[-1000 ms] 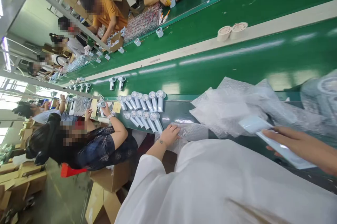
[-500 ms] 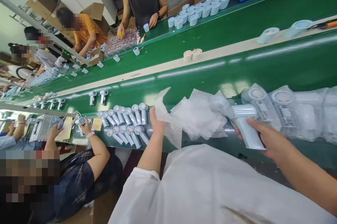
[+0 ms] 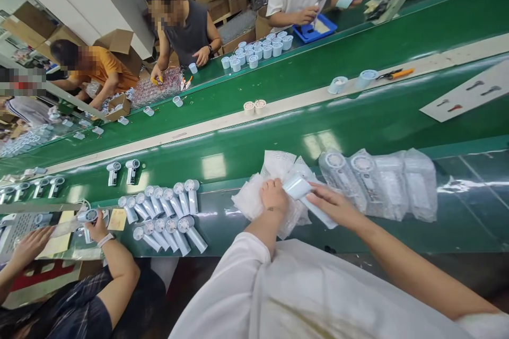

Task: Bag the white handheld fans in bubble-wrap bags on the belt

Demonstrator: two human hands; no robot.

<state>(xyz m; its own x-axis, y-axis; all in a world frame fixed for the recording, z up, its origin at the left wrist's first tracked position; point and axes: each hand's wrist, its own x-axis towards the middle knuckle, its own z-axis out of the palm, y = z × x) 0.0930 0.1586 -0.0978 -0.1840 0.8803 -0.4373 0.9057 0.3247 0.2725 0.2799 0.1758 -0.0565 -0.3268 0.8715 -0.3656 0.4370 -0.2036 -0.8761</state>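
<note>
A light-blue handheld fan [image 3: 298,187] is gripped by the handle in my right hand [image 3: 332,203], its head pointing left. The fan's head end meets the crumpled bubble-wrap bags [image 3: 248,201]. My left hand [image 3: 275,197] has its fingers curled into that bubble wrap, right beside the fan head; its fingertips are partly hidden. Whether the head is inside a bag or only against it, I cannot tell. Just right of my right hand, several bagged fans [image 3: 387,185] lie side by side.
Unwrapped fans [image 3: 175,233] lie in two rows to the left. Farther left, a co-worker's hand [image 3: 97,227] holds another fan. The green conveyor [image 3: 222,140] runs behind, with a white divider strip [image 3: 207,127]. A white card with small shapes [image 3: 469,92] lies at far right.
My right hand has brought the fan leftward to the bubble wrap. My left hand, which was lifting a bag's edge, is now close to the fan head. The view has shifted to the right.
</note>
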